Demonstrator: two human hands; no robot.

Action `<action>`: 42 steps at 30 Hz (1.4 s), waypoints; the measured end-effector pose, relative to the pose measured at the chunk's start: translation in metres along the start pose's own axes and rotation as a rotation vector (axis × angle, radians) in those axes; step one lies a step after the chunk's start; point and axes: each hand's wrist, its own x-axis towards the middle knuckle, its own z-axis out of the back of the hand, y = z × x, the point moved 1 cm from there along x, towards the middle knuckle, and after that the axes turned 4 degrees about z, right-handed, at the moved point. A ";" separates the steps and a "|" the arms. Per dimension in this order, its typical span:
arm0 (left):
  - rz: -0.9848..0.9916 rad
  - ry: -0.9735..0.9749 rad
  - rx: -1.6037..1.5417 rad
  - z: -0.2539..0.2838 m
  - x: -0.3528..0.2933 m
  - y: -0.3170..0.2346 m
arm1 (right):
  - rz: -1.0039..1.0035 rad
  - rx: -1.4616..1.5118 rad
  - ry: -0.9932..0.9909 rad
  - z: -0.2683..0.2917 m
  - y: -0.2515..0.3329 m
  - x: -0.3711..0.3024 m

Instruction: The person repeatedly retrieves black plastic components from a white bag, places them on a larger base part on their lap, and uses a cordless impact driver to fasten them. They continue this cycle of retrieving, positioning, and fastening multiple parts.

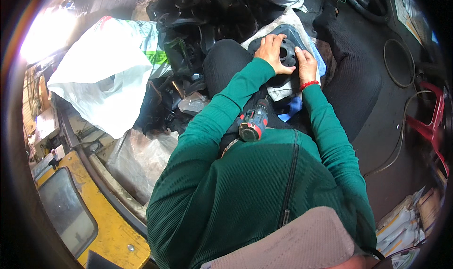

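A round black plastic part (287,43) with a wide centre hole and small holes around its rim lies between my hands, above my lap. My left hand (272,55) is closed around its left side, fingers over the far edge and thumb along the near edge. My right hand (306,65) grips the right edge between thumb and fingers; a red bead bracelet circles that wrist. Beneath is a larger dark grey plastic piece (294,32), partly hidden, on a whitish cloth (283,93). Closer to me, a cordless drill (254,122) rests on my lap.
A white plastic bag (106,73) stands at left beside a heap of black plastic parts (200,19). Clear plastic sheeting (144,163) and a yellow machine panel (115,226) are nearer left. At right are a cable (400,134), a red frame (432,120) and a black wheel (368,5).
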 end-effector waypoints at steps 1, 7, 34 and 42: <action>0.013 0.011 0.011 0.000 0.000 0.000 | 0.001 -0.004 0.000 -0.001 0.000 0.000; -0.054 -0.015 0.135 0.031 -0.011 0.004 | -0.119 0.095 -0.068 -0.002 0.008 -0.002; 0.069 0.269 -0.060 0.185 -0.142 -0.072 | -0.637 0.943 0.540 0.011 0.084 -0.083; 0.109 0.263 -0.124 0.179 -0.142 -0.072 | -0.620 0.893 0.592 0.008 0.091 -0.087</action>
